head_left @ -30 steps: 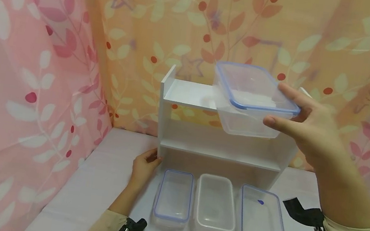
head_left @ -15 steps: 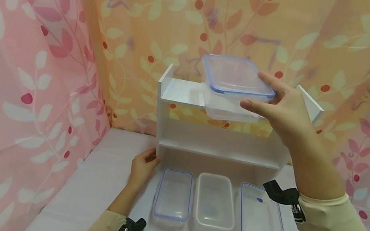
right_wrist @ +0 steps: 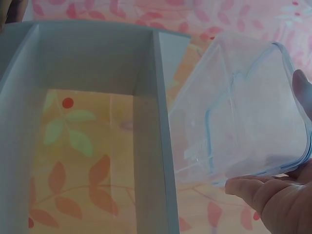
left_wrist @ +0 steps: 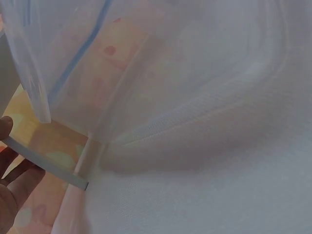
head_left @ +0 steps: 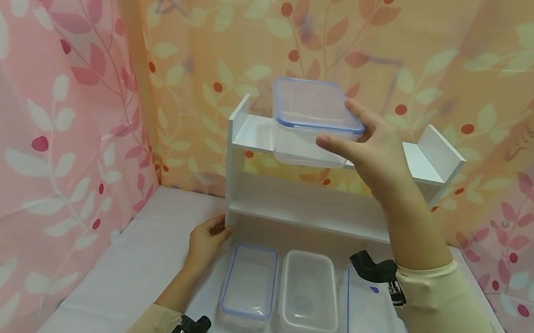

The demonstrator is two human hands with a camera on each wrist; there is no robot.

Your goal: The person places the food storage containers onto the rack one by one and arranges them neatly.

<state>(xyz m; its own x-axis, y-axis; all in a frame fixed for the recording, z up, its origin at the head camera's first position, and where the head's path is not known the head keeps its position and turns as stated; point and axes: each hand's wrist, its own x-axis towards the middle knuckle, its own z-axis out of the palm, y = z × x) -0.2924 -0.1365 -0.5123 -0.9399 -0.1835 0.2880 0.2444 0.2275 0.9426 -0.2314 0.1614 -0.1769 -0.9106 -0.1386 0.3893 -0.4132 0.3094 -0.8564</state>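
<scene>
My right hand (head_left: 374, 154) grips a clear plastic food container (head_left: 318, 105) with a blue-rimmed lid by its right side, thumb in front. It is level, in front of the left part of the top board of a white shelf unit (head_left: 427, 160). In the right wrist view the container (right_wrist: 243, 107) is beside the top board's edge; whether they touch, I cannot tell. Low down, my left hand (head_left: 205, 241) holds the unit's left side panel. The left wrist view puts that hand's (left_wrist: 17, 190) thumb and fingers on either side of the panel edge (left_wrist: 46, 163).
On the white-covered table before the unit stand a blue-rimmed container (head_left: 250, 280), a clear frosted one (head_left: 310, 290) and a larger one with a dark-blue rim (head_left: 373, 323), partly behind my right sleeve. Patterned curtains (head_left: 188, 136) hang behind and on the sides.
My right hand has carried the container leftward, from the right half of the shelf unit to its left half. The left hand stays on the side panel.
</scene>
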